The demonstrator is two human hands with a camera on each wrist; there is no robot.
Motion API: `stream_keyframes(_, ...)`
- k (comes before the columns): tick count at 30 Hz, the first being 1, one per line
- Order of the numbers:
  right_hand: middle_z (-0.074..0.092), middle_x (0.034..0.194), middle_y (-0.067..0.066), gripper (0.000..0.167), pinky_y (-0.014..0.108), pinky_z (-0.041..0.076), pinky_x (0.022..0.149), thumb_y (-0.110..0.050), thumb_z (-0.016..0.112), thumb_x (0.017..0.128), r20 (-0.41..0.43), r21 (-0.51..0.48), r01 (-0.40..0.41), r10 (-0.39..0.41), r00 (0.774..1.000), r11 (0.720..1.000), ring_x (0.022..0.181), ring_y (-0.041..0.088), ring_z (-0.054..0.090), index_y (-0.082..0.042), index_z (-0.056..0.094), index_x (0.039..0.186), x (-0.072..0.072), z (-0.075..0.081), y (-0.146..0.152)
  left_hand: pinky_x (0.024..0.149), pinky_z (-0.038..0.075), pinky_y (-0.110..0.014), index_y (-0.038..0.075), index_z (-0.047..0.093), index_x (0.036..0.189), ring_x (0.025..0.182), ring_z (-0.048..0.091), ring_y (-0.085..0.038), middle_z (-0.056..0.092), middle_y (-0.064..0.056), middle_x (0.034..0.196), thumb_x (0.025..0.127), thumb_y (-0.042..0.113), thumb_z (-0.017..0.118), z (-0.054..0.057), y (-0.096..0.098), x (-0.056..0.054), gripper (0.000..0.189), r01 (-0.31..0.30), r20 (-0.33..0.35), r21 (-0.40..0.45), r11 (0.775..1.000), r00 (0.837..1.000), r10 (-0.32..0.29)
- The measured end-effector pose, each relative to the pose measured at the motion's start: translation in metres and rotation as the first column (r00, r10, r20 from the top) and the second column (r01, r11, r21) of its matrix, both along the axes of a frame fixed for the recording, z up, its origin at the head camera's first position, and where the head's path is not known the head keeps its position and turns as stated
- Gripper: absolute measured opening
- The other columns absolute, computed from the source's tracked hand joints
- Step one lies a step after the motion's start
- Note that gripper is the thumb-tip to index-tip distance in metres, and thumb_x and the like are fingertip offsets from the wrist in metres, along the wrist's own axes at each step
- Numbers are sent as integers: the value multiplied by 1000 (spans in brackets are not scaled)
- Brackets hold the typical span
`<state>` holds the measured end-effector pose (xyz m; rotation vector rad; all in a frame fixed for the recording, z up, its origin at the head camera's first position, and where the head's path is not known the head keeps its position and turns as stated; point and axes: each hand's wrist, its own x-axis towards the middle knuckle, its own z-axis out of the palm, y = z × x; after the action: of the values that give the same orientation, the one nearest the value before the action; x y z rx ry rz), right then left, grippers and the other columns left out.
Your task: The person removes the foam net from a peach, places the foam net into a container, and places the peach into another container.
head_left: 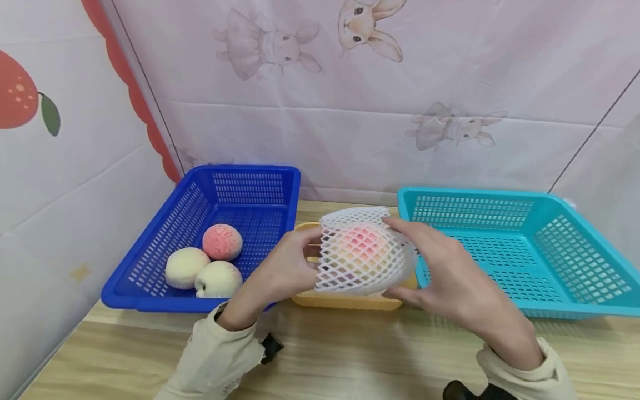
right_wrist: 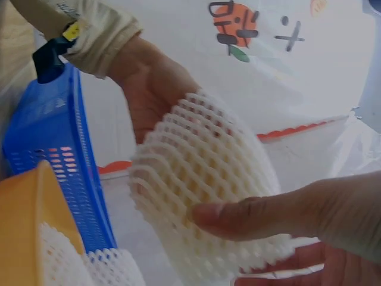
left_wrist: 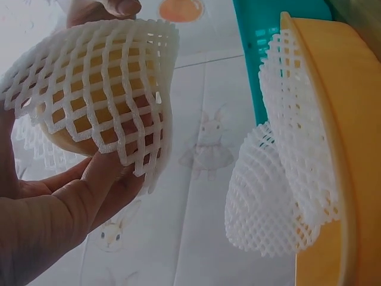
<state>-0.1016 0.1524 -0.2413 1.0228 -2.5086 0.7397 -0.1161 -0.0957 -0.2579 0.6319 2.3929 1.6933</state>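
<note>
A pink-and-cream peach point(head_left: 364, 247) sits inside a white foam fruit net point(head_left: 345, 282), held up over the yellow basket point(head_left: 345, 301). From the left, my left hand point(head_left: 286, 265) grips the peach, its fingertips inside the net's open end. My right hand point(head_left: 452, 275) holds the net's other side; in the right wrist view its thumb point(right_wrist: 238, 219) presses the mesh while the other fingers lie behind. More white foam nets point(left_wrist: 268, 196) stick out of the yellow basket in the left wrist view.
At left stands a blue basket point(head_left: 150, 301) with a pink peach point(head_left: 222, 242) and two pale ones point(head_left: 187, 268) in it. A turquoise basket point(head_left: 500, 253) is at right. Behind the baskets rises a wall covering point(head_left: 320, 139) with rabbit prints. All stand on a wooden tabletop point(head_left: 360, 355).
</note>
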Motion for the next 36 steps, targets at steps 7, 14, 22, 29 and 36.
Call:
stream_keyframes(7, 67, 115, 3, 67, 12, 45, 74, 0, 88, 60, -190, -113, -108, 85, 978, 988, 85, 11, 59, -5, 63, 121, -3, 5, 10, 80, 56, -35, -5, 58, 120, 100, 65, -28, 64, -17, 113, 76, 1, 74, 4, -7, 0, 48, -14, 11, 3, 1000, 1000, 14)
stream_keyframes(14, 70, 100, -1, 52, 13, 47, 72, 8, 83, 62, -217, -160, -147, 111, 970, 976, 79, 9, 59, -5, 68, 110, -3, 4, 7, 80, 56, -35, -6, 57, 121, 101, 64, -28, 64, -18, 113, 76, 1, 74, 5, -8, 0, 48, -5, 14, 20, 1000, 1000, 5)
stream_keyframes(22, 71, 98, 0, 39, 13, 49, 76, 7, 81, 69, -240, -190, -163, 115, 964, 968, 81, 12, 65, -6, 70, 105, -5, 4, 9, 80, 56, -35, -4, 57, 123, 103, 64, -28, 63, -17, 114, 76, 1, 74, 6, -10, 0, 51, -17, 21, 24, 1000, 1000, 17)
stream_keyframes(29, 71, 94, 0, 25, 14, 50, 74, -4, 79, 78, -266, -202, -158, 101, 959, 967, 80, 12, 66, -6, 71, 101, -5, 4, 9, 79, 56, -34, -5, 57, 124, 103, 64, -29, 63, -18, 114, 76, -3, 72, 5, -10, -1, 51, -21, 27, 20, 1000, 999, 20)
stream_keyframes(36, 70, 89, -1, 44, 14, 49, 70, 14, 81, 60, -283, -213, -139, 76, 956, 967, 74, 11, 63, -7, 70, 97, -4, 4, 9, 80, 56, -35, -6, 57, 123, 104, 64, -31, 64, -20, 114, 76, -4, 72, 5, -11, -1, 49, -12, 15, 51, 999, 1000, 11)
